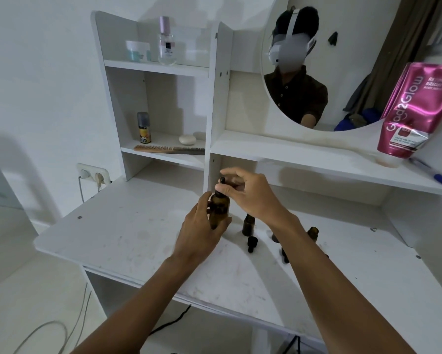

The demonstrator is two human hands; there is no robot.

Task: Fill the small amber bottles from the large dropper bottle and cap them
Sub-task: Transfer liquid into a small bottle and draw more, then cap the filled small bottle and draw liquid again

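Left hand [202, 226] comes up from below, fingers wrapped round the big bottle [220, 209], holding it upright over the counter [128, 233]. Right hand [250, 194] arches in from the side, wrist bent, fingertips pinching the dropper cap [221, 187] on top. A small bottle [248, 224] stands just right of it.

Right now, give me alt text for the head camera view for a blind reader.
A left hand grips a large amber dropper bottle while the right hand pinches its black dropper cap, over a white desk. Small amber bottles and a loose black cap sit nearby.
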